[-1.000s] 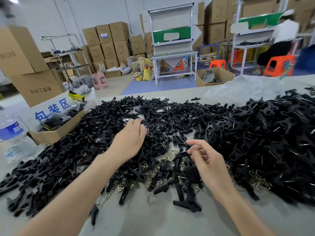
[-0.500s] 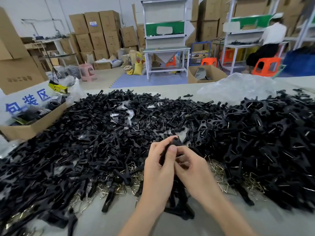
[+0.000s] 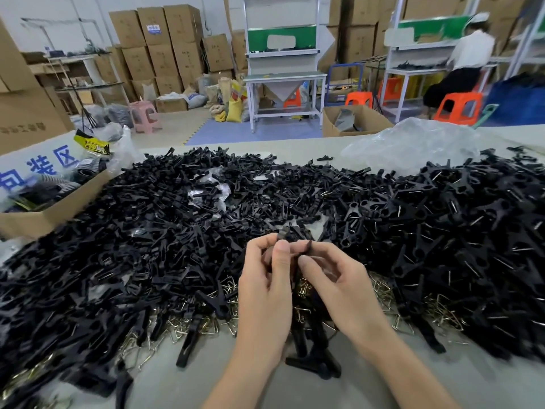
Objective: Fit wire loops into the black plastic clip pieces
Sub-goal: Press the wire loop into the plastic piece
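My left hand and my right hand meet above the table's near middle. Between their fingertips they pinch black plastic clip pieces, the left hand on one piece and the right on another. Whether a wire loop is in the pieces I cannot tell. A wide heap of loose black clip pieces covers the table behind and to the left. Brass-coloured wire loops lie scattered under the heap's near edge. More clip pieces with wire showing are piled at the right.
An open cardboard box with packaged goods stands at the far left. A crumpled clear plastic bag lies at the back right. Several black pieces lie on the bare grey tabletop near me. A person sits at a workbench far behind.
My left hand came back from the heap with a black piece and met my right hand. Both hands now hold the pieces together, slightly higher than half a second ago.
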A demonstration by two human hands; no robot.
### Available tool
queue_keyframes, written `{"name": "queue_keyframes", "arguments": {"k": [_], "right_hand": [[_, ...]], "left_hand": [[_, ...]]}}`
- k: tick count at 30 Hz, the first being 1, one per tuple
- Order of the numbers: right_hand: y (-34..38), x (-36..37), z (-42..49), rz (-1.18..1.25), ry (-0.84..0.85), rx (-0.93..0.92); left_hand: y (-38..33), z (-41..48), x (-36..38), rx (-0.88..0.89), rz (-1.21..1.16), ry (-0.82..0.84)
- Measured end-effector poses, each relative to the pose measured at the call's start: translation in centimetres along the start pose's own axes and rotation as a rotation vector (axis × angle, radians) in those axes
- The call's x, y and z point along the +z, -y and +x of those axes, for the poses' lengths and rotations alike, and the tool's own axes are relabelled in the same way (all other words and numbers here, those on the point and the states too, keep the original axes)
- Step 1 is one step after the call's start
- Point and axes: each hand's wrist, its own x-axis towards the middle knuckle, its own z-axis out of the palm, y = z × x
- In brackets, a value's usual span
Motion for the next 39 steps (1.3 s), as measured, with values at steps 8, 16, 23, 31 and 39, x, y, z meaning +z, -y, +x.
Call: {"name": "queue_keyframes", "arguments": {"k": [8,16,23,31,39], "right_hand": [[0.1,-0.7,0.6,0.141,-0.127,0.056],[0.3,-1.3,0.6,0.214,-0.05,0.053],[0.3,-1.4,0.7,0.153,-0.047,0.066],[0.4,-1.7,0.6,0.145,0.013,0.042],[0.1,-2.4,0.8,0.167,-0.094,0.04]], "left_hand": [[0.1,0.9,-0.7,-0.109,-0.064,-0.033],[-0.2,0.4,-0.4,-0.118,-0.044,0.046],[-0.2,0.4,-0.4,-0.108,-0.05,0.041],[-0.2,0.3,-0.4,-0.091,0.004,0.082],[0.6,1.4,-2.9,0.01,0.48,0.045]]}}
